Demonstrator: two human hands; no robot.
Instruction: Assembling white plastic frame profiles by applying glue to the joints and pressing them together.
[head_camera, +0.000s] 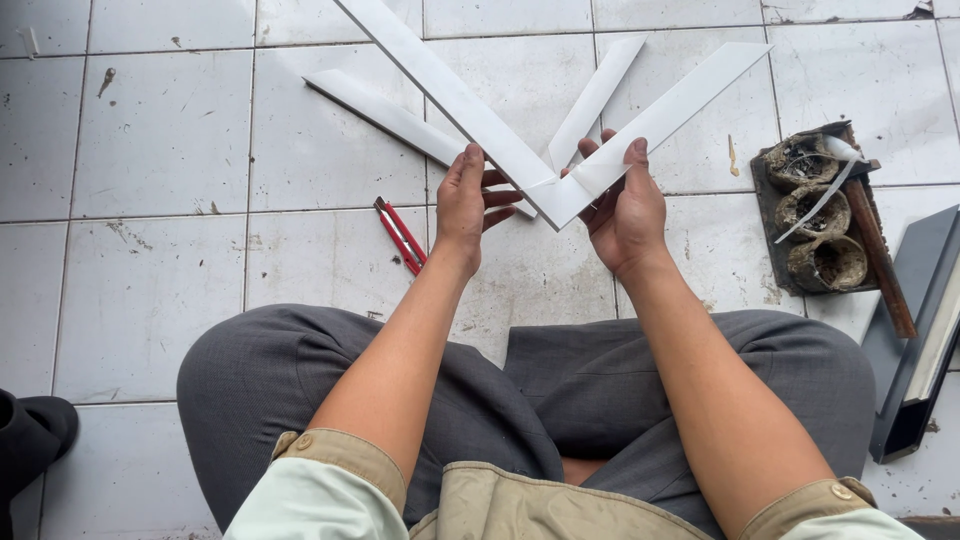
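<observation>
Here, both hands, left (465, 205) and right (625, 210), reach forward, fingers grasping joined white strips (560, 195).

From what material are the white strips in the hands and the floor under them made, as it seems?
White strips: probably plastic or painted metal trim; smooth, flat, with crisp mitred ends. The left hand and right hand join two in a V. Floor: glazed white ceramic tiles, with grout lines and a faint sheen.
</observation>
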